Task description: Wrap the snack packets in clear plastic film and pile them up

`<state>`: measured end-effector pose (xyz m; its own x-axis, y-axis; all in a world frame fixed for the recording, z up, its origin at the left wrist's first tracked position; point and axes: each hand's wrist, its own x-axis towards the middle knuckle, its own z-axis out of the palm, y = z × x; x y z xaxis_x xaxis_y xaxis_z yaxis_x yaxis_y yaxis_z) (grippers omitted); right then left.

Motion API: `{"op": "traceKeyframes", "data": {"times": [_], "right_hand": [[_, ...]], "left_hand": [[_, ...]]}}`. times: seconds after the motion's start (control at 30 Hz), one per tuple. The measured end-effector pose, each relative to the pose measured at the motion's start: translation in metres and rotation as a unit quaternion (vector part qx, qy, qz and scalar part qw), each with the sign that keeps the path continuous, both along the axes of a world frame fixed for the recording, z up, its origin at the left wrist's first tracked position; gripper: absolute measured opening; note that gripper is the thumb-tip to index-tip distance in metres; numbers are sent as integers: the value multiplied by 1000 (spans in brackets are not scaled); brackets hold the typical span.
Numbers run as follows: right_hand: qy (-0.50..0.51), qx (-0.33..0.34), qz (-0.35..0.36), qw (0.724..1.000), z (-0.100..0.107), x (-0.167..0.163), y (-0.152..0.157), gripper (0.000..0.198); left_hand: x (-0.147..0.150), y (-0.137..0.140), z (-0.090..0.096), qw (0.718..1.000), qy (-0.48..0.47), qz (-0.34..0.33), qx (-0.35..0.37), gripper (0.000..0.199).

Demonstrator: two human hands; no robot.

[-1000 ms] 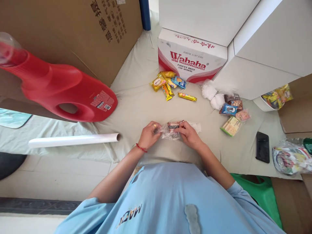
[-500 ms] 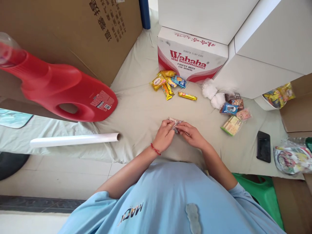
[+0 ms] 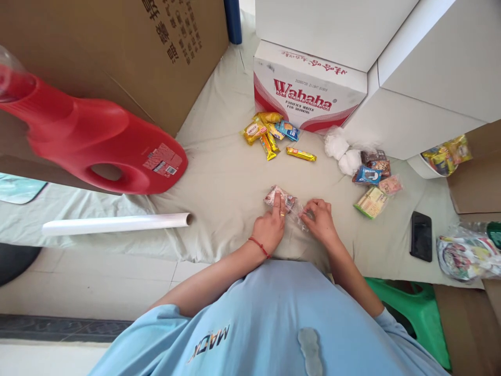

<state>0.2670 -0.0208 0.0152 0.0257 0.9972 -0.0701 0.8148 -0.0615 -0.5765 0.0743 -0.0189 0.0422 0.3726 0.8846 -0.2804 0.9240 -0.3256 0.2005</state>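
Observation:
A small snack packet with reddish-brown print (image 3: 269, 197) lies on the cloth in front of me, with clear plastic film (image 3: 298, 215) trailing from its right side. My left hand (image 3: 269, 230) presses on the packet from above, its index and middle fingers stretched out and the others bent. To its right, my right hand (image 3: 319, 219) pinches the outer end of the film between thumb and fingers. Beyond the hands, a yellow snack bar (image 3: 301, 154) lies by itself, near a pile of yellow and blue snack packets (image 3: 268, 130).
White plastic bundles (image 3: 349, 162) and several snack packets (image 3: 371, 201) sit at right, with a phone (image 3: 421, 236) nearer the edge. A Wahaha carton (image 3: 309, 94) stands behind. At left are a red jug (image 3: 117, 141) and a white roll (image 3: 117, 224).
My hands have moved apart: the left now presses the packet flat on the cloth, and the right has drawn the film out to the right and toward me.

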Motion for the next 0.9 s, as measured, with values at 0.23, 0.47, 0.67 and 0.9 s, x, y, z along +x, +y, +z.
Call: {"op": "traceKeyframes", "data": {"times": [0.23, 0.47, 0.67, 0.9], "right_hand": [[34, -121, -19, 992, 16, -13, -10, 25], [88, -54, -18, 994, 44, -20, 16, 20], [5, -61, 28, 998, 45, -70, 68, 10], [-123, -52, 105, 985, 42, -93, 67, 17]], "left_hand": [[0, -2, 0, 1000, 24, -10, -14, 72], [-2, -7, -3, 1000, -15, -11, -7, 72], [-1, -8, -14, 994, -105, 14, -3, 66], [-45, -8, -6, 954, -296, 35, 40, 42]]}}
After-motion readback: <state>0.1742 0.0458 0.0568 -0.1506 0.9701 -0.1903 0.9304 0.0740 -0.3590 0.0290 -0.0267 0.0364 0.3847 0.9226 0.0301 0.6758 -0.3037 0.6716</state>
